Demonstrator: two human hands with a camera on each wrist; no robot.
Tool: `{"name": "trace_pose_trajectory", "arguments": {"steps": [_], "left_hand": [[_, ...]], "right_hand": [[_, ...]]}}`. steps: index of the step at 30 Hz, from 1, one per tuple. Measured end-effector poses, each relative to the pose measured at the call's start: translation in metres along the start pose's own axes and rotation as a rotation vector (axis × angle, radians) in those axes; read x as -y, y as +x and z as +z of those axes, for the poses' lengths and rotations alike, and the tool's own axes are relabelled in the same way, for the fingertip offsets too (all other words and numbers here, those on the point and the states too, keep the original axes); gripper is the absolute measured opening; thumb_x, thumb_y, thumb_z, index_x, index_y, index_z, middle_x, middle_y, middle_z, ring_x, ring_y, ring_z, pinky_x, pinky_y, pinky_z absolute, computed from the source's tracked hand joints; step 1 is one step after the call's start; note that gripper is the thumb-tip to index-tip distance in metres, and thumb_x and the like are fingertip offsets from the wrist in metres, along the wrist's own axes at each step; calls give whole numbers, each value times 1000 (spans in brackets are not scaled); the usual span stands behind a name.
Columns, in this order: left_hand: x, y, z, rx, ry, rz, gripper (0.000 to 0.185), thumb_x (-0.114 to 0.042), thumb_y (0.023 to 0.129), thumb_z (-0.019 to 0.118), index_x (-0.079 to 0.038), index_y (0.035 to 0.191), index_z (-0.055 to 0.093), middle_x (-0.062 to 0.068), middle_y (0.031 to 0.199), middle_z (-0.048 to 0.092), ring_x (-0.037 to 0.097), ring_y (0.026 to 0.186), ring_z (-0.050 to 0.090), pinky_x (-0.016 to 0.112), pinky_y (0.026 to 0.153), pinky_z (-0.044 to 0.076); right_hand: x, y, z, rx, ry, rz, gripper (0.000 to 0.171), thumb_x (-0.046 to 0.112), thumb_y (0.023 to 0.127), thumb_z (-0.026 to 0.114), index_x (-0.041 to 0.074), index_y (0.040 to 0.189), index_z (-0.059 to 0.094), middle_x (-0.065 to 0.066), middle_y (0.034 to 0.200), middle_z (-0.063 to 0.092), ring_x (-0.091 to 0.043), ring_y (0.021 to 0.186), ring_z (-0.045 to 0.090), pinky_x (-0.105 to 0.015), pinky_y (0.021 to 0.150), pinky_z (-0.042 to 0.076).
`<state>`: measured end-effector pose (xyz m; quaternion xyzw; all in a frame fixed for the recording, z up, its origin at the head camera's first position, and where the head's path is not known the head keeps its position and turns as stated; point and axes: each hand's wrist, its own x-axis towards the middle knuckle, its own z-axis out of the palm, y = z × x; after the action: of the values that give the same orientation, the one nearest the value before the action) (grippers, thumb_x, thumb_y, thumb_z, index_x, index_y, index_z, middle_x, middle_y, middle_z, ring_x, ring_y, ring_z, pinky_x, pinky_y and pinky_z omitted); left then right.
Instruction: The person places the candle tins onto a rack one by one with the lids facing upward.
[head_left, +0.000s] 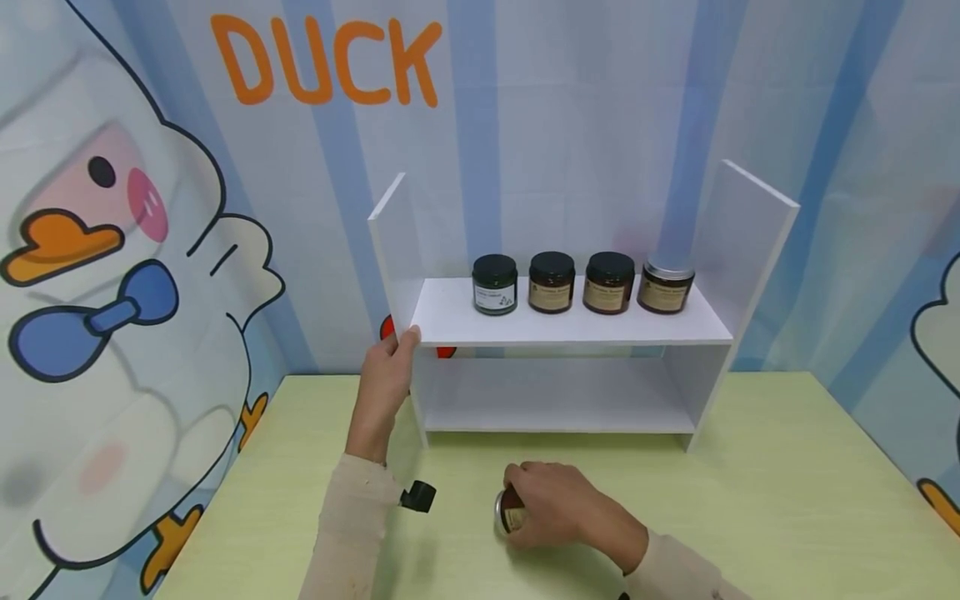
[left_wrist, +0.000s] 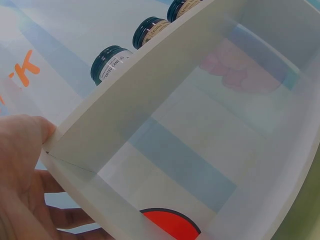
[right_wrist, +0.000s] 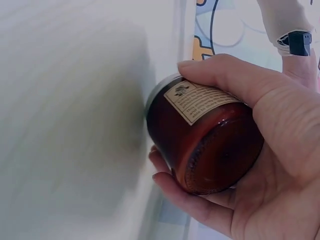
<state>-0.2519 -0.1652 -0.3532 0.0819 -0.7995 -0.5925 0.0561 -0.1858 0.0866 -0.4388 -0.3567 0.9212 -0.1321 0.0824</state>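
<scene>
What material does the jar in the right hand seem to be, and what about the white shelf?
The jar in the right hand looks like dark amber glass: it is glossy and light glows reddish through it. Its label looks like matte paper, its lid like silvery metal. The white shelf, which the left hand grips at a corner, looks like smooth matte board, perhaps plastic or laminated wood; the frames cannot settle which.

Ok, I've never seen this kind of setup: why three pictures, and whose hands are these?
They belong to one person wearing three cameras. The wide picture comes from the head, looking down at a green table with a white shelf carrying four jars. The left wrist camera shows the left hand holding the shelf's left end. The right wrist camera shows the right hand gripping a brown jar with a label, low over the table.
</scene>
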Motion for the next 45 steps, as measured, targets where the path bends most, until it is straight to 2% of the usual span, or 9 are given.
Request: {"name": "trace_pose_trajectory", "arguments": {"steps": [3,6,14,18,26,30,36,41,45], "left_hand": [[0,0,0,-6,9,-1,66,-62,101,44,-13,143,56,9,113,51,26,109,47,39,84,45],[0,0,0,-3,7,-2,65,-62,101,44,-13,143,57,9,112,51,26,109,47,38,83,45],[-2,-1,-1,2,-5,2,66,-61,101,45,-13,145,55,7,136,54,29,118,48,42,89,47],[-1,-1,-1,4,-10,3,66,-61,101,46,-13,145,55,7,140,54,29,119,49,45,92,48],[-1,0,-1,2,-3,4,65,-60,101,45,-13,144,56,10,140,54,29,119,49,43,92,47],[-2,0,-1,2,-2,0,65,-60,101,45,-12,144,56,9,140,54,27,118,49,44,94,47],[-2,0,-1,4,3,-1,66,-60,101,45,-12,146,54,8,145,51,28,121,48,45,96,47],[-2,0,-1,0,6,3,65,-59,102,44,-12,144,56,8,140,53,27,118,49,44,93,48],[-3,-1,-1,1,4,-5,65,-59,102,45,-11,145,55,8,138,54,27,117,49,42,91,48]], "right_hand": [[-1,-1,3,-18,33,6,48,44,80,81,15,115,65,5,96,62,-8,79,55,-30,65,47],[-2,-2,6,-44,61,14,48,43,81,80,15,117,65,6,98,63,-8,80,56,-30,65,48],[-3,-3,14,-122,158,32,50,44,83,81,15,121,67,4,106,67,-5,79,57,-27,61,46],[-4,-3,17,-143,210,41,50,45,82,81,15,120,68,6,105,67,-3,78,56,-25,61,46],[-7,-4,17,-138,359,48,56,45,82,81,13,125,67,7,104,67,-3,78,56,-25,63,47],[-9,-5,18,-148,404,53,60,51,83,80,14,128,65,11,103,66,-3,78,56,-25,66,47],[-12,-6,20,-161,465,43,62,49,84,80,13,130,63,13,97,65,-5,75,55,-26,67,46],[-13,-7,20,-157,524,40,65,45,84,82,10,134,60,8,104,66,-6,78,58,-26,69,49],[-14,-8,20,-142,619,34,67,39,84,84,6,136,58,1,110,65,-9,83,60,-26,71,51]]}}
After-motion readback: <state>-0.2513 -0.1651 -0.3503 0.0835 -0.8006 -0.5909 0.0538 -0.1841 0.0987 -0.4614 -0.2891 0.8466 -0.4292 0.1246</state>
